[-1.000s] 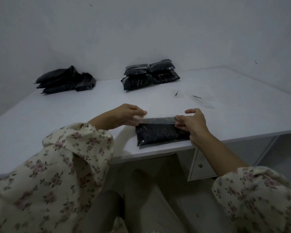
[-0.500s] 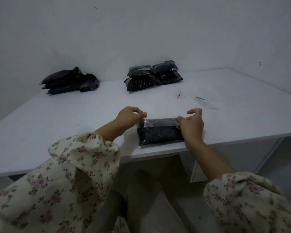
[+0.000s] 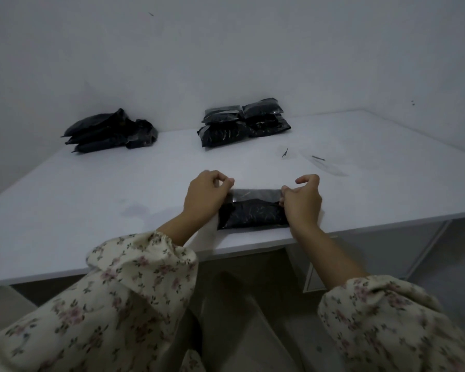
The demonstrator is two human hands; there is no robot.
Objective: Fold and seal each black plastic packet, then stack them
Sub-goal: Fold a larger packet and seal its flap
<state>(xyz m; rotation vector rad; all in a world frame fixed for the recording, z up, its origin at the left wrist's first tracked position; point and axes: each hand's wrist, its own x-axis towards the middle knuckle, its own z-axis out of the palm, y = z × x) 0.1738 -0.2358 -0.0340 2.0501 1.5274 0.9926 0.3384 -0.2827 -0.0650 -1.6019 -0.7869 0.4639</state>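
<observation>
Garment: left sleeve (image 3: 105,304) and right sleeve (image 3: 387,326) match, in cream fabric printed all over with small pink flowers and dark leaf sprigs. Cut loose and full. Each sleeve closes in a gathered, elasticated cuff partway along the forearm. Bare: left hand (image 3: 204,196), right hand (image 3: 304,204), and both forearms past the cuffs.

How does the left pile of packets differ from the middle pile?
The left pile is loose, its packets slanted; the middle pile is tidy, its packets flat in layers. The left pile looks dull, the middle pile glossy. Both are black and lie far back on the table.
</observation>
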